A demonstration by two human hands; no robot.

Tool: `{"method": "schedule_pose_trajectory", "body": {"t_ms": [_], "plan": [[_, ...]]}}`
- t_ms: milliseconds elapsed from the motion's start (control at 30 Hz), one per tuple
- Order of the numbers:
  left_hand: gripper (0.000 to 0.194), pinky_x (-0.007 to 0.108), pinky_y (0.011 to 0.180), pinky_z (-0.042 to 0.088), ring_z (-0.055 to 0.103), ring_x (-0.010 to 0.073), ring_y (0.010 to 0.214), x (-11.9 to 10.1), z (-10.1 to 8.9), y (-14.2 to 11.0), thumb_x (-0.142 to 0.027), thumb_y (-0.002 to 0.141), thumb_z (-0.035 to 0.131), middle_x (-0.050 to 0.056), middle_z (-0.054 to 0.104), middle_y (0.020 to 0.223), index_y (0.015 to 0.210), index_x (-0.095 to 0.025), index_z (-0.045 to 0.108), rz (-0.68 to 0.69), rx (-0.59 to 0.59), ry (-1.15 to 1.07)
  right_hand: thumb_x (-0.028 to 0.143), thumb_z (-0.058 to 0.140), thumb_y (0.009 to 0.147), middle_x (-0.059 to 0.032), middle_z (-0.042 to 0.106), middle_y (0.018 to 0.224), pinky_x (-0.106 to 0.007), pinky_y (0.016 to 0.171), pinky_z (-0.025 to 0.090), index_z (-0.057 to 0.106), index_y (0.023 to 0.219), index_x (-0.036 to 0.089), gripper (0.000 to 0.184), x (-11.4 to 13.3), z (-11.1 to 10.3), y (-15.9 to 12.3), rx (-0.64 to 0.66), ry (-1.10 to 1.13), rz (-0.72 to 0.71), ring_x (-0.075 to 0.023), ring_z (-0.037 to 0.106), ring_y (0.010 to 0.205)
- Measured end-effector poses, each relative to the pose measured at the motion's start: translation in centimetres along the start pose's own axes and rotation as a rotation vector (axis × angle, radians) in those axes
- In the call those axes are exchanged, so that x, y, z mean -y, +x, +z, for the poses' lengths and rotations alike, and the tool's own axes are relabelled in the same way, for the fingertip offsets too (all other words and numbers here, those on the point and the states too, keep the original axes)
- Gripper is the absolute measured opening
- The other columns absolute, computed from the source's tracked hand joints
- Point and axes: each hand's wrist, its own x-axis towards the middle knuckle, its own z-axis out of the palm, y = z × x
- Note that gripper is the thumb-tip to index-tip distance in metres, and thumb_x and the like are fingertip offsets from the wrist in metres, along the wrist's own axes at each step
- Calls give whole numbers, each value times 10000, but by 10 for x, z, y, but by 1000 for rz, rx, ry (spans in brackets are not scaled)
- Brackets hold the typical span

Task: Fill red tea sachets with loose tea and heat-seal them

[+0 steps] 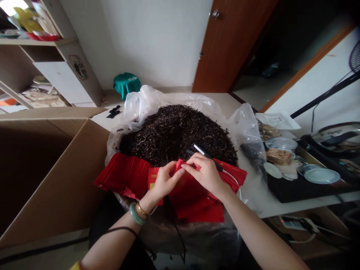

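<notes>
"What could go wrong?"

"The left hand (pixel 165 182) pinches a red packet (pixel 180 168), and the right hand (pixel 206 174) grips a corded black-and-white wand (pixel 206 155) just over it. A slip could crease or tear the packet."

"And around them?"

"Loose dark tea leaves (pixel 180 135) heap just beyond both hands in a clear plastic bag (pixel 244 127). A snagged white cord (pixel 232 180) could jerk the bag. A stack of red packets (pixel 123 175) lies left of the left hand."
</notes>
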Motion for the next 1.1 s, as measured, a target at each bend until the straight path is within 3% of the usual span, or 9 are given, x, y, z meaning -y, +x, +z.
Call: {"method": "schedule_pose_trajectory", "body": {"t_ms": [200, 300, 433, 733, 867, 1033, 1100], "plan": [[417, 208, 555, 391, 470, 109, 601, -8, 2, 2, -553, 808, 571, -13, 567, 641, 743, -145, 631, -42, -74, -67, 294, 624, 838, -51, 607, 843, -295, 667, 521, 622, 822, 192, 103, -4, 6, -2, -51, 47, 99, -165, 595, 738], [391, 210, 545, 399, 490, 112, 583, -9, 0, 3, -529, 785, 608, -10, 591, 617, 720, -146, 653, -51, -136, -83, 334, 646, 809, -51, 647, 857, -285, 629, 521, 613, 958, 187, 212, -5, 8, -2, 0, 99, 247, -162, 613, 698], [353, 232, 605, 458, 577, 140, 643, -8, -1, 3, -497, 771, 638, 24, 678, 709, 793, -147, 683, -70, -176, -149, 363, 643, 809, -16, 681, 714, -264, 594, 496, 637, 780, 190, 176, -2, 4, 0, 120, 114, 308, -158, 621, 632], [320, 217, 587, 461, 568, 117, 608, -9, 1, 2, -470, 768, 654, 1, 645, 672, 770, -151, 631, -60, -176, -213, 454, 680, 754, 21, 611, 541, -248, 467, 461, 660, 694, 184, 277, -2, -2, 1, 148, 328, 464, -132, 568, 433], [367, 224, 595, 470, 581, 121, 621, -11, -1, 4, -498, 710, 707, -4, 639, 680, 748, -150, 598, -132, -110, -263, 421, 691, 763, -8, 634, 636, -247, 503, 462, 683, 653, 182, 264, -5, -3, 1, 106, 252, 355, -125, 573, 506], [460, 263, 626, 507, 649, 165, 658, -14, -3, 4, -513, 603, 791, 28, 700, 714, 806, -142, 609, -289, 132, -351, 341, 697, 773, -6, 640, 652, -249, 573, 473, 708, 666, 184, 190, -4, -3, 1, 131, 201, 300, -131, 588, 586], [488, 283, 643, 521, 671, 183, 658, -14, -2, 3, -512, 562, 816, 43, 716, 705, 808, -136, 628, -328, 178, -391, 328, 695, 774, -6, 648, 661, -249, 577, 476, 711, 679, 184, 173, -3, -2, 0, 142, 202, 308, -130, 589, 586]]}}
